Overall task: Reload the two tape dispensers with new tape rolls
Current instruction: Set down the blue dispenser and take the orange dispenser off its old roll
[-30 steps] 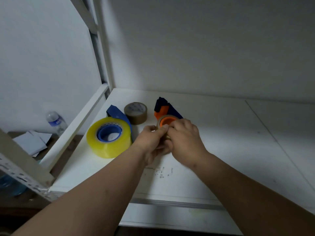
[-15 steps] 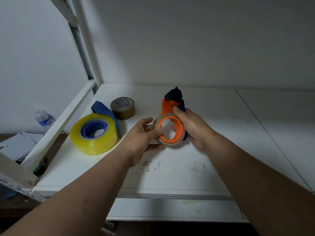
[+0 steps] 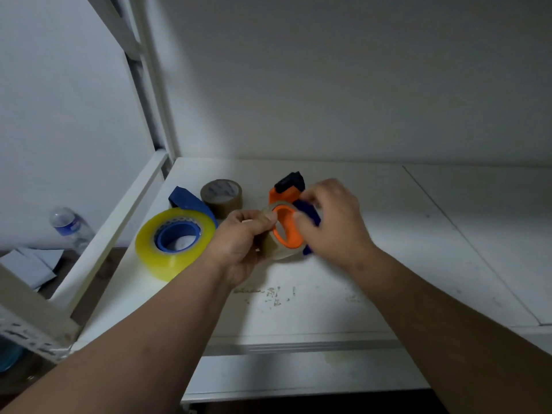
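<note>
An orange and dark blue tape dispenser (image 3: 288, 194) is held above the white shelf (image 3: 388, 249), with a thin brownish tape roll (image 3: 276, 249) around its orange hub. My left hand (image 3: 239, 243) pinches the roll's left rim. My right hand (image 3: 334, 222) grips the dispenser's blue handle side. To the left lies a big yellow tape roll (image 3: 173, 243) on a blue dispenser (image 3: 185, 200). A small brown tape roll (image 3: 221, 197) lies flat behind it.
A white metal rack post and diagonal rail (image 3: 119, 216) border the shelf on the left. Beyond it, lower down, stand a plastic water bottle (image 3: 70, 227) and some papers (image 3: 27, 264). A white wall closes the back.
My left hand has moved up from beside the roll and now pinches its rim. My right hand shifted round to the handle, and the dispenser has tilted.
</note>
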`<state>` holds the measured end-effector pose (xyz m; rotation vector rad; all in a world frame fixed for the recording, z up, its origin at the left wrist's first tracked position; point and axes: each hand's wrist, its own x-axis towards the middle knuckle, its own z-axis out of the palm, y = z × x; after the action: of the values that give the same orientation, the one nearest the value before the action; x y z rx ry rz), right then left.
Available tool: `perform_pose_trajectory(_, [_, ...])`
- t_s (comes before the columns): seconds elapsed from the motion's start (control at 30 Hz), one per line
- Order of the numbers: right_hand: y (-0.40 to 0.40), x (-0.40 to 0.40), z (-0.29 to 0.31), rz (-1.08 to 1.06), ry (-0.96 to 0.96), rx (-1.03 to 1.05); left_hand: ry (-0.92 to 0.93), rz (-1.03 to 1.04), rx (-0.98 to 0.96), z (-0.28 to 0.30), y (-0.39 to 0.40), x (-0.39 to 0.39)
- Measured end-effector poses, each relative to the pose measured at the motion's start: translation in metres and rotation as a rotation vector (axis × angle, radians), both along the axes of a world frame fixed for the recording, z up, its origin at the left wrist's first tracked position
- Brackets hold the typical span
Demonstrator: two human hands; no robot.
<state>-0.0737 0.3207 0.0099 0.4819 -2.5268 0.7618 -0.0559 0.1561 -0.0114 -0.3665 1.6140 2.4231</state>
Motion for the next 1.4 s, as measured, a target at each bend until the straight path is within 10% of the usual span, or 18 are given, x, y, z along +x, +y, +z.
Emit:
perform_pose_trajectory(0.17, [-0.025, 0.013, -0.017, 0.134, -0.116, 0.236, -0.032, 0.075, 0.156, 0.013, -0.005, 0.002])
perform_pose_trajectory(0.57, [-0.008, -0.034, 0.013, -0.025, -0.256, -0.518, -0.021, 0.417, 0.024, 0.030, -0.024, -0.020])
perform_pose_trajectory(1.0, [-0.001, -0.125, -0.053, 0.153, -0.322, 0.539, 0.042, 0.571, -0.070, 0.031, -0.014, -0.031])
perform_pose_trajectory(1.4, [0.015, -0.071, 0.010, 0.300, -0.616, -0.267, 0.165, 0.516, -0.034, 0.034, 0.026, -0.020])
